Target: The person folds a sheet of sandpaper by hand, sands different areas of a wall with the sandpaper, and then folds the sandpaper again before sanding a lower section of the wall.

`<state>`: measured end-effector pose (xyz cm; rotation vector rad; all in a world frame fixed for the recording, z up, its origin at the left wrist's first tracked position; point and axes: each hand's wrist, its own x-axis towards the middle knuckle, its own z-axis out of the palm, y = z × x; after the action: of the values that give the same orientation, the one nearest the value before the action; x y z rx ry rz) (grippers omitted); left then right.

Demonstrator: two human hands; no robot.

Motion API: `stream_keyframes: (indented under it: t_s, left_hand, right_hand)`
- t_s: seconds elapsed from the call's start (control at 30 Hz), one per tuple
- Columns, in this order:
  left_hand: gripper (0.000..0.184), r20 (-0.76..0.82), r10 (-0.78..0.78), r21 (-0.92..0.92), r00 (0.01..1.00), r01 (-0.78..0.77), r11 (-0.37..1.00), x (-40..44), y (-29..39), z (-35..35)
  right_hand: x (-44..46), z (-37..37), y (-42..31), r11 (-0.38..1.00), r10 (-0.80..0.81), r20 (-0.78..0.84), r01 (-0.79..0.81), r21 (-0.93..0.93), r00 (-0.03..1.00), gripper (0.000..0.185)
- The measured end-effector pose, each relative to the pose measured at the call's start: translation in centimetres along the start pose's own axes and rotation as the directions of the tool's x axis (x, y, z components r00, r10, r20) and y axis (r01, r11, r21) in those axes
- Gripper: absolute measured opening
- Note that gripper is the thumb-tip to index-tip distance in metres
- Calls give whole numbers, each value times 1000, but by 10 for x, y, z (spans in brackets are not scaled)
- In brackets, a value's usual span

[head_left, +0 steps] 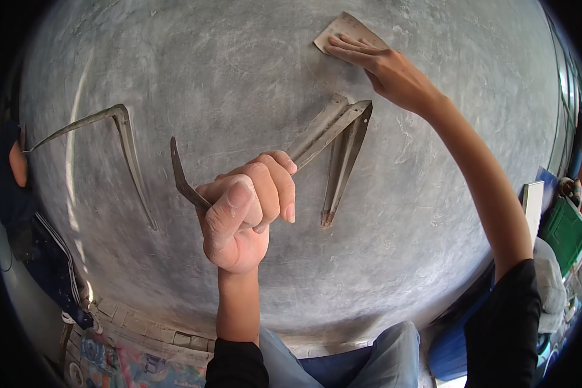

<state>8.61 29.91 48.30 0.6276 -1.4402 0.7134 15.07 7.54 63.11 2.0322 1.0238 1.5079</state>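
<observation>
My left hand (246, 210) is closed around the outer arm of a metal shelf bracket (346, 152) that juts from the grey wall. The bracket's bent tip sticks out on the left of my fist, and its diagonal brace runs down to the wall. Higher up on the right, my right hand (381, 68) presses a tan sheet of sandpaper (344, 31) flat on the wall, fingers stretched out over it. The sheet's underside is hidden. Pale dust coats my left thumb and knuckles.
A second metal bracket (126, 139) projects from the wall (239, 84) on the left. Another person (29, 239) stands at the far left edge. On the right are a blue barrel (449, 349) and a green crate (564, 233). A patterned sheet (142, 368) lies below.
</observation>
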Motion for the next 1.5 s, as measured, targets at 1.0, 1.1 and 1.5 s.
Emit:
stream_keyframes:
  t_s: [1.0, 1.1, 1.5]
  left_hand:
    - [45, 2, -102, -42, 995, 102, 994, 2, 5, -9]
    - [42, -17, -72, -12, 997, 72, 997, 2, 4, -10]
    - [41, -75, -69, 21, 995, 71, 997, -2, 3, -4]
  right_hand:
    - [-8, 2, 13, 998, -14, 30, 16, -59, 999, 64]
    - [-31, -8, 21, 998, -37, 2, 37, -59, 999, 63]
    - [-47, -43, -12, 790, 523, 199, -559, 251, 829, 36]
